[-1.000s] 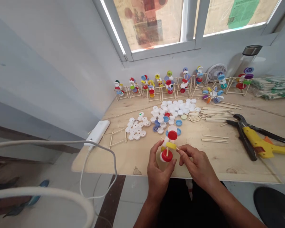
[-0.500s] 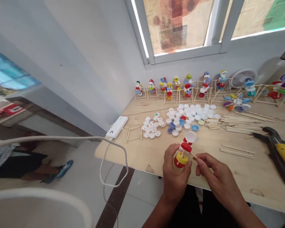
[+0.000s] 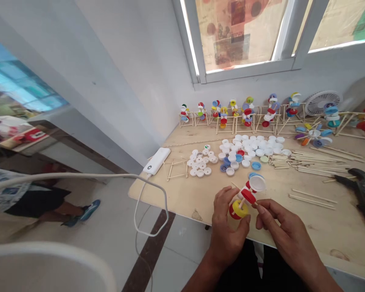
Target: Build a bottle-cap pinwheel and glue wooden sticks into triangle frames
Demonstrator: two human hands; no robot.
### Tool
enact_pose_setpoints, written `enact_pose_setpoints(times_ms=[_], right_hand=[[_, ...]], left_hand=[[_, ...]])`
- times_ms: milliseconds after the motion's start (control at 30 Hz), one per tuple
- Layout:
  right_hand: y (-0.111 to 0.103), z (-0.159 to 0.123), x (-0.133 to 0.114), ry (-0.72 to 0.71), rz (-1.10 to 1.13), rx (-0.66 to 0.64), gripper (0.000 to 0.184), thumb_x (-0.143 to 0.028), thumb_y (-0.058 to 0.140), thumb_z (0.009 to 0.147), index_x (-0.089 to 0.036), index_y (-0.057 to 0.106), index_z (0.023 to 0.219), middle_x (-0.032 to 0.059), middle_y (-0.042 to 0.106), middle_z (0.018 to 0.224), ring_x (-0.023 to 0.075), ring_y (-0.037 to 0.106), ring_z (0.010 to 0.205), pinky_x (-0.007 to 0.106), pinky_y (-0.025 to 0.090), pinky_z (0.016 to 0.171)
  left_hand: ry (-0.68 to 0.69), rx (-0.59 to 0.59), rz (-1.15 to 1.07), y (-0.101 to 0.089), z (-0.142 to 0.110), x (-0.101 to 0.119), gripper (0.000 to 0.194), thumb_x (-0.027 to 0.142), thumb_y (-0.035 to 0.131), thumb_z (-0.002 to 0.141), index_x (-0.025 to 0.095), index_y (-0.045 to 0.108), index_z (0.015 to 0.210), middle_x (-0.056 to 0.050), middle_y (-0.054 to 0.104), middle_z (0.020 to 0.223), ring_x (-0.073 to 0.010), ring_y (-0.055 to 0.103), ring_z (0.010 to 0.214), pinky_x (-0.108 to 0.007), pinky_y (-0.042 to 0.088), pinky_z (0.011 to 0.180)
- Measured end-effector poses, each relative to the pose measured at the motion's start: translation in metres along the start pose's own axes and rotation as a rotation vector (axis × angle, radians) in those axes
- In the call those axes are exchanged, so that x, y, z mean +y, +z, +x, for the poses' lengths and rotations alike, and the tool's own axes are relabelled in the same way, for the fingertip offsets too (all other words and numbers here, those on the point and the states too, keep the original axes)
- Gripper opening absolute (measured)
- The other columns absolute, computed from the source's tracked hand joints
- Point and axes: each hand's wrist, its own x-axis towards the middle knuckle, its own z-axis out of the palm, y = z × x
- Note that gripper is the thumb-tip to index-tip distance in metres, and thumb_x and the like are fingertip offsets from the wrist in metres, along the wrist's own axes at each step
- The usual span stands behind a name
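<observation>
Bottle-cap wheel (image 3: 248, 197): left fingers (image 3: 226, 198) grip it, right fingers (image 3: 265, 212) pinch its stick (image 3: 255, 205)

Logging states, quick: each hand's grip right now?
Left hand: closed, holding the cap wheel.
Right hand: closed, thumb and fingers pinching the stick.

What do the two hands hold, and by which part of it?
A cap wheel: the left hand grips its caps from the left side; the right hand pinches one end of its stick.
</observation>
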Motion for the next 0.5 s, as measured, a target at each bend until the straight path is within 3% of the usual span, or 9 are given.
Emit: enact_pose_setpoints(times_ms=[67, 133, 200, 333, 400, 500], right_hand=[[-0.002, -0.001, 0.002, 0.019, -0.010, 0.012, 0.036, -0.053, 0.040, 0.089, -0.022, 0.057, 0.081, -0.0033, 0.059, 0.062, 0.0109, 0.053, 0.056, 0.020, 0.041, 0.056], [-0.005, -0.002, 0.005, 0.037, -0.023, 0.023, 0.039, -0.055, 0.040, 0.088, -0.022, 0.056, 0.076, -0.0028, 0.059, 0.063, 0.0107, 0.052, 0.056, 0.020, 0.041, 0.054], [-0.009, -0.004, 0.008, 0.054, -0.032, 0.037, 0.040, -0.056, 0.040, 0.088, -0.022, 0.055, 0.074, -0.0026, 0.059, 0.062, 0.0107, 0.051, 0.054, 0.020, 0.040, 0.051], [-0.014, -0.005, 0.018, 0.052, -0.038, 0.056, 0.038, -0.056, 0.041, 0.087, -0.022, 0.057, 0.079, -0.0018, 0.060, 0.062, 0.0125, 0.055, 0.058, 0.019, 0.042, 0.051], [-0.017, -0.006, 0.023, 0.041, -0.043, 0.035, 0.036, -0.055, 0.043, 0.087, -0.022, 0.058, 0.082, -0.0013, 0.061, 0.063, 0.0133, 0.057, 0.060, 0.019, 0.043, 0.049], [-0.019, -0.008, 0.028, 0.039, -0.051, 0.026, 0.035, -0.054, 0.044, 0.087, -0.022, 0.059, 0.086, -0.0012, 0.062, 0.064, 0.0135, 0.058, 0.059, 0.019, 0.043, 0.047]], left_hand=[[0.016, -0.120, 0.063, -0.014, -0.003, -0.001, 0.066, 0.014, 0.059, 0.075, 0.025, 0.037, 0.137, -0.010, 0.046, 0.139, -0.0257, 0.040, 0.130, -0.046, 0.034, 0.108], [-0.002, -0.121, 0.133, -0.031, -0.003, -0.009, 0.061, 0.016, 0.057, 0.078, 0.026, 0.039, 0.136, -0.009, 0.044, 0.140, -0.0251, 0.038, 0.132, -0.046, 0.030, 0.110], [-0.071, 0.021, 0.165, -0.050, 0.002, -0.024, 0.050, 0.021, 0.055, 0.081, 0.025, 0.047, 0.130, -0.008, 0.050, 0.134, -0.0240, 0.043, 0.127, -0.044, 0.033, 0.108], [-0.256, 0.499, 0.252, -0.082, 0.027, -0.068, 0.036, 0.036, 0.054, 0.083, 0.021, 0.058, 0.115, -0.009, 0.061, 0.117, -0.0210, 0.058, 0.103, -0.036, 0.046, 0.091], [-0.303, 0.631, 0.402, -0.098, 0.042, -0.089, 0.038, 0.038, 0.051, 0.083, 0.021, 0.057, 0.116, -0.008, 0.062, 0.115, -0.0189, 0.060, 0.099, -0.030, 0.049, 0.083], [-0.351, 0.690, 0.507, -0.120, 0.060, -0.109, 0.043, 0.038, 0.048, 0.083, 0.018, 0.054, 0.120, -0.010, 0.061, 0.113, -0.0191, 0.060, 0.093, -0.031, 0.049, 0.077]])
